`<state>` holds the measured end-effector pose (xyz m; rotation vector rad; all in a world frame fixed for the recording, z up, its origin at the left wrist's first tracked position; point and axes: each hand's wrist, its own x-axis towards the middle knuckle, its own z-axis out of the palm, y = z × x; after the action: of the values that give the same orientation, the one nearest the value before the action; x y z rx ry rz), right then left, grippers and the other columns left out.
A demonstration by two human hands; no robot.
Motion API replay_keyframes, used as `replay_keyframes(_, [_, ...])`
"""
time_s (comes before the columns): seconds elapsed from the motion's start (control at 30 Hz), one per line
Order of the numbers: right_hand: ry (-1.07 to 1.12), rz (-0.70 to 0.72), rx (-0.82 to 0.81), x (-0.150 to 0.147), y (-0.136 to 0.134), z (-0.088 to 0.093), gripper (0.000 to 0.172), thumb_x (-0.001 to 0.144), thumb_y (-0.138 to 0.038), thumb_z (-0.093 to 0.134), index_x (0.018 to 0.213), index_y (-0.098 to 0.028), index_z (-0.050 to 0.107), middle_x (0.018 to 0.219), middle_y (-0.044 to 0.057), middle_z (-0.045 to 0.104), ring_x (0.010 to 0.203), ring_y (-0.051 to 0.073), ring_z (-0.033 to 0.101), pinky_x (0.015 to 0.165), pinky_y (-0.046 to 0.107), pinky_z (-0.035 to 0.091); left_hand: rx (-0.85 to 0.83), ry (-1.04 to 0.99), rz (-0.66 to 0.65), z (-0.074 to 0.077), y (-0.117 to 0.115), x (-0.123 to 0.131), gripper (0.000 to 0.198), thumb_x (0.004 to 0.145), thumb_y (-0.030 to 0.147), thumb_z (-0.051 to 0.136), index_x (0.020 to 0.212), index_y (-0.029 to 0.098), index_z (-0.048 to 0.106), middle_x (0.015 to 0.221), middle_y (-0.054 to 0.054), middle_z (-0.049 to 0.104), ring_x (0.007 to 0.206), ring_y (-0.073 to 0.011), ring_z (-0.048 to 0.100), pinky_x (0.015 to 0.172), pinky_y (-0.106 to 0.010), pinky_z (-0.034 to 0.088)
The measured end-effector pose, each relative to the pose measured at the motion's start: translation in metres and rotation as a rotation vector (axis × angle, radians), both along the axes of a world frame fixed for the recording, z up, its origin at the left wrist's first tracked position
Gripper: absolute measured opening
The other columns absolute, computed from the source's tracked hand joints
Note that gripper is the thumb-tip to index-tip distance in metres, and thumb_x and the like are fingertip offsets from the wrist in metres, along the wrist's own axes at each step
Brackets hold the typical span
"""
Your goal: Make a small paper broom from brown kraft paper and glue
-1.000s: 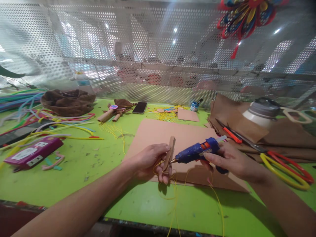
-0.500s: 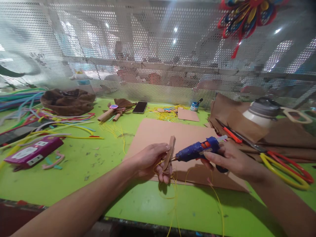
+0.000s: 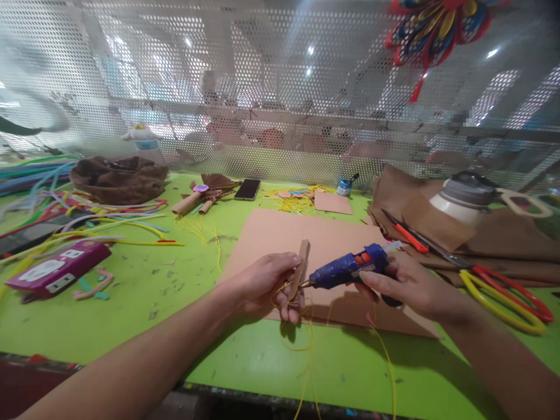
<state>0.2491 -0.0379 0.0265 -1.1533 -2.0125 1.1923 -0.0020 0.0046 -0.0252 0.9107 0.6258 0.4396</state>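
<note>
My left hand (image 3: pixel 273 283) is closed on a narrow brown cardboard strip (image 3: pixel 301 265), which stands nearly upright between thumb and fingers. Thin yellow string (image 3: pixel 311 344) loops around those fingers and trails down past the table edge. In my right hand (image 3: pixel 405 286) is a blue hot glue gun (image 3: pixel 345 268) with orange parts and a pale glue stick out of its back. Its metal nozzle points left and lies at the strip's lower part; I cannot tell whether it touches. Beneath both hands is a large brown cardboard sheet (image 3: pixel 271 230) on the green table.
Scissors (image 3: pixel 503 297) with red and yellow handles and a red cutter (image 3: pixel 411 238) lie right, by brown paper and a white bottle (image 3: pixel 464 198). Farther back are a phone (image 3: pixel 247 189) and a blue jar (image 3: pixel 345 188). A purple power strip (image 3: pixel 59 269) is left.
Both hands hold almost the same pose. The glue gun has shifted very slightly left and its nozzle a little lower along the strip.
</note>
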Motion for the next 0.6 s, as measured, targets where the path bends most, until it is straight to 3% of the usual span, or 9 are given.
replay_keyframes(0.2, [-0.005, 0.058, -0.032, 0.0026, -0.0025, -0.0041, 0.042, 0.087, -0.051, 0.051, 0.066, -0.015, 0.056, 0.06, 0.003, 0.055, 0.058, 0.013, 0.053, 0.054, 0.024, 0.042, -0.033, 0.025, 0.014, 0.0036, -0.0007, 0.0005, 0.024, 0.09, 0.037, 0.038, 0.095, 0.015, 0.045, 0.051, -0.004, 0.06, 0.043, -0.0207, 0.061, 0.036, -0.026, 0.047])
replay_keyframes(0.43, [0.007, -0.013, -0.008, 0.0029, 0.0032, -0.005, 0.04, 0.088, -0.05, 0.051, 0.07, -0.015, 0.059, 0.064, 0.004, 0.056, 0.061, 0.014, 0.053, 0.053, 0.023, 0.044, 0.027, 0.03, -0.01, 0.0072, -0.0017, 0.002, 0.026, 0.091, 0.037, 0.036, 0.093, 0.014, 0.047, 0.057, -0.009, 0.065, 0.039, -0.0197, 0.06, 0.033, -0.024, 0.043])
replay_keyframes(0.6, [0.052, 0.053, -0.114, 0.0003, -0.0007, -0.0061, 0.039, 0.086, -0.052, 0.053, 0.069, -0.016, 0.055, 0.061, 0.002, 0.053, 0.057, 0.014, 0.054, 0.053, 0.024, 0.046, -0.03, 0.04, 0.022, 0.0064, -0.0021, 0.0017, 0.025, 0.09, 0.038, 0.038, 0.09, 0.015, 0.048, 0.048, -0.003, 0.058, 0.044, -0.0201, 0.061, 0.038, -0.027, 0.049])
